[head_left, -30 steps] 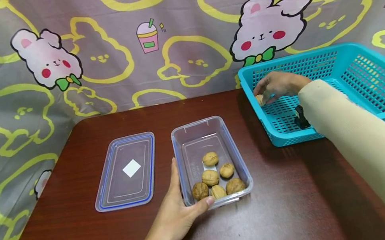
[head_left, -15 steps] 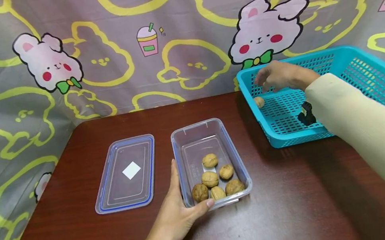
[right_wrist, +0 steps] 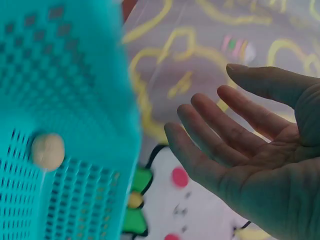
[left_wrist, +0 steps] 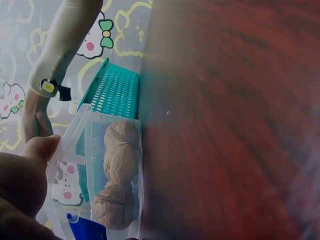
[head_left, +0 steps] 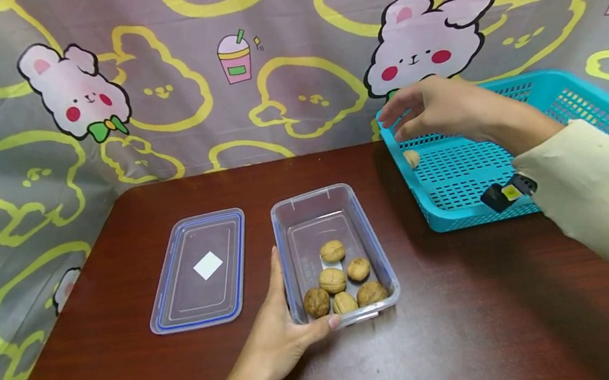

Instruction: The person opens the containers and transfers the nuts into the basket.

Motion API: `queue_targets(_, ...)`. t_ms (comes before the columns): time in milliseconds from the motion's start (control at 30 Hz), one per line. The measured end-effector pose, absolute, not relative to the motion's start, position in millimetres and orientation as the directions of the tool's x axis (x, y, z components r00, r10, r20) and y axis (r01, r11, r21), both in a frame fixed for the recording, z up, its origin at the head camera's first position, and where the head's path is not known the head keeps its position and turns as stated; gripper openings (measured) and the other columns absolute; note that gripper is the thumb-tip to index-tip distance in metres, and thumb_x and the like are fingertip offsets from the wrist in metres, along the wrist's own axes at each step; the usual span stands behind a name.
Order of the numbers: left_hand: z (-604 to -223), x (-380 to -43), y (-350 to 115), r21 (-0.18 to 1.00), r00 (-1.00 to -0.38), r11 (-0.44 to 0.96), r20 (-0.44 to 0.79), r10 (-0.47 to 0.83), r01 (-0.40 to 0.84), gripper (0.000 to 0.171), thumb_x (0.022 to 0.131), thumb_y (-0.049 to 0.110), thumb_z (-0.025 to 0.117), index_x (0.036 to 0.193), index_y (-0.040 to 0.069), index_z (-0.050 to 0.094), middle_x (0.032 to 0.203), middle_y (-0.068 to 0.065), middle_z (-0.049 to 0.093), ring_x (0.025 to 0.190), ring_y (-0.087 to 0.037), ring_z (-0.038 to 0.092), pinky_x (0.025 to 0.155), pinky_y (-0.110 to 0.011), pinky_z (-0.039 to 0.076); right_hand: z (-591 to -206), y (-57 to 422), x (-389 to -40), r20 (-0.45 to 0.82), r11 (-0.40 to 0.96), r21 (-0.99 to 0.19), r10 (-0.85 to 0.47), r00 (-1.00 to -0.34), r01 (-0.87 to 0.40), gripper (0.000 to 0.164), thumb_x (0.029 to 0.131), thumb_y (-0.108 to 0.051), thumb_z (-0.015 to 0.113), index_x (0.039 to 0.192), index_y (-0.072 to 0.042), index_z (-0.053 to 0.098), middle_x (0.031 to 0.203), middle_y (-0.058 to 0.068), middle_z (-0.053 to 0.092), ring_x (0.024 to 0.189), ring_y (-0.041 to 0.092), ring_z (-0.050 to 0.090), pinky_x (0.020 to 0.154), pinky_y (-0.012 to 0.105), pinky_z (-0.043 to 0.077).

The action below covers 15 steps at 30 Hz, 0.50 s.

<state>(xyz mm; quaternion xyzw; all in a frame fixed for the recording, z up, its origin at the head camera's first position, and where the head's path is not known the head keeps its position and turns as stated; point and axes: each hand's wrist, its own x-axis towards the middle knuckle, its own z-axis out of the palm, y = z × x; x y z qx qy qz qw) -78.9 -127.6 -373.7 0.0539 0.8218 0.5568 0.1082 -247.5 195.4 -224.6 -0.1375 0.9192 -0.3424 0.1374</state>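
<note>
My left hand (head_left: 279, 335) grips the near left corner of a clear plastic food container (head_left: 369, 233), its thumb over the near rim. Several walnuts (head_left: 332, 280) lie inside toward the near end; the left wrist view shows walnuts (left_wrist: 120, 162) through the wall. Raised above the left part of a turquoise plastic basket (head_left: 442, 221), my right hand (head_left: 443, 111) holds nothing. Its fingers are spread and slightly bent, as the right wrist view (right_wrist: 250, 140) confirms. A single walnut (head_left: 412, 158) sits in the basket against its left wall, below that hand.
A clear lid (head_left: 191, 292) with a blue seal and white sticker lies flat left of the container. Behind the brown table (head_left: 258, 183) hangs a cartoon-print cloth (head_left: 290, 27). A small black device (head_left: 507, 192) is at the right sleeve cuff.
My right hand has let go of the walnut in the basket and risen up out of it, toward me. The walnut stays by the left wall. My left hand and the container have not moved.
</note>
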Motion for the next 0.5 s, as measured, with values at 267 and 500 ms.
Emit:
queue_targets(267,-372,-80,-126,0.924,-0.967,0.381,-0.119,0.224,-0.026,0.142,0.078,0.031,0.094,0.168,0.023,-0.015,0.176,-0.013,0.01,0.159,-0.033,0.022,0.129,-0.057,0.017,-230,164,-203,-0.086,0.647,-0.72,-0.441,-0.893,-0.251,0.036,0.1,-0.01,0.069,0.135,-0.011,0.066,0.136,0.01,0.067,0.125,0.029,0.065,0.102,0.05,0.055)
queue_targets(500,-371,-80,-127,0.922,-0.966,0.387,-0.126,0.225,-0.03,0.142,0.078,0.032,0.094,0.168,0.021,-0.016,0.176,-0.014,0.008,0.159,-0.033,0.02,0.129,-0.058,0.017,-254,136,-188,-0.096,0.557,-0.789,-0.53,-0.843,-0.26,0.037,0.099,-0.006,0.068,0.136,-0.008,0.065,0.138,0.014,0.068,0.124,0.031,0.068,0.105,0.052,0.056)
